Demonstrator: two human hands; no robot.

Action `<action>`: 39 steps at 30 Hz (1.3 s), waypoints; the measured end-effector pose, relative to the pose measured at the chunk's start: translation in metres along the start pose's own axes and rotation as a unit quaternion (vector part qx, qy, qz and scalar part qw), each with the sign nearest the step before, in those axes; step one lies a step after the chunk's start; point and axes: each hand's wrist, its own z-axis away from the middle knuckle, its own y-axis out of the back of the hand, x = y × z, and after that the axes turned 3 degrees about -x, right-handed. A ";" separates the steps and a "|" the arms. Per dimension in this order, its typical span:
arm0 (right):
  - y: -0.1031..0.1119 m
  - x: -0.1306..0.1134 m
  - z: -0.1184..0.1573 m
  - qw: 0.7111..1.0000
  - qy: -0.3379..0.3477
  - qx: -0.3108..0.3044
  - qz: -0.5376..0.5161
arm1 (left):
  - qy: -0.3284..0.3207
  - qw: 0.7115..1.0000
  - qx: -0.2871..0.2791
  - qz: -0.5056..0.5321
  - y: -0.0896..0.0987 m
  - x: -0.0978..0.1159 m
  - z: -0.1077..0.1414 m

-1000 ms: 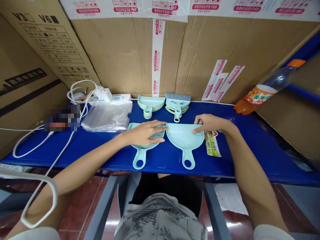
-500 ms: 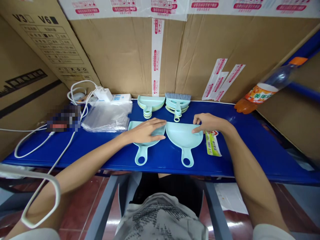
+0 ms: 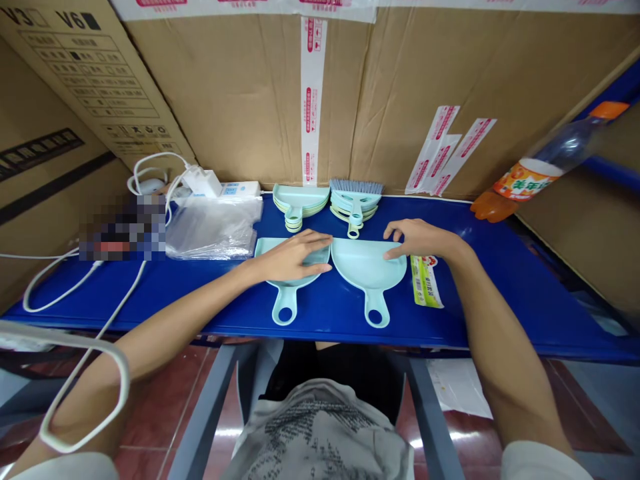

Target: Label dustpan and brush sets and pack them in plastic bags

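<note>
Two pale mint dustpans lie side by side on the blue table, handles toward me. Over the left dustpan rests my left hand, fingers stretched out and apart, its fingertips by the pan's right edge. Above the upper right corner of the right dustpan is my right hand, fingers bent but apart, with nothing visible between thumb and fingers. Whether either hand touches its pan I cannot tell. Beside the right pan lies a green and white label card, partly under my right wrist.
Behind stand a stack of dustpans and a stack of small brushes. Clear plastic bags, a power strip and white cables lie left. An orange drink bottle is at right. Cardboard walls the back.
My camera view has shifted slightly. The right hand's fingers look a little more spread. Both dustpans and my left hand stay practically in place.
</note>
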 end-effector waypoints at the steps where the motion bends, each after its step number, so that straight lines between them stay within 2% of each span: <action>1: 0.000 0.000 0.000 1.000 -0.001 0.001 -0.001 | 0.001 1.000 -0.001 0.000 0.000 0.000 0.000; 6: 0.001 0.002 0.000 1.000 -0.004 0.009 -0.003 | 0.002 1.000 0.010 0.005 0.009 0.013 0.001; 9: 0.003 0.002 0.000 0.996 -0.021 0.078 -0.023 | 0.013 0.996 0.092 0.007 0.031 0.023 0.006; 10: 0.004 0.003 0.000 0.993 -0.030 0.110 -0.033 | 0.036 0.990 0.139 0.001 0.041 0.023 0.009; 12: 0.005 0.003 -0.001 0.984 -0.040 0.165 -0.054 | 0.127 0.953 0.271 -0.051 0.060 0.015 0.015; 13: 0.005 0.002 -0.001 0.980 -0.039 0.186 -0.065 | 0.196 0.928 0.308 -0.077 0.069 0.007 0.018; 14: 0.005 0.002 -0.002 0.975 -0.035 0.205 -0.075 | 0.262 0.907 0.315 -0.096 0.075 -0.003 0.021; 15: 0.005 0.002 -0.002 0.971 -0.029 0.221 -0.084 | 0.321 0.889 0.306 -0.116 0.079 -0.014 0.024; 16: 0.005 0.001 -0.003 0.967 -0.024 0.236 -0.093 | 0.370 0.878 0.271 -0.138 0.081 -0.026 0.027; 18: 0.004 0.000 -0.003 0.960 -0.018 0.257 -0.106 | 0.440 0.866 0.156 -0.177 0.080 -0.046 0.032; 20: 0.004 0.000 -0.004 0.956 -0.013 0.270 -0.111 | 0.483 0.852 0.055 -0.196 0.075 -0.058 0.035; 23: 0.004 -0.001 -0.006 0.953 -0.008 0.283 -0.106 | 0.518 0.832 -0.019 -0.195 0.070 -0.063 0.036; 29: 0.000 -0.003 -0.009 0.955 -0.011 0.282 -0.096 | 0.511 0.834 -0.068 -0.197 0.073 -0.058 0.034; 39: -0.005 -0.006 -0.011 0.961 -0.014 0.265 -0.075 | 0.520 0.828 -0.063 -0.202 0.077 -0.065 0.037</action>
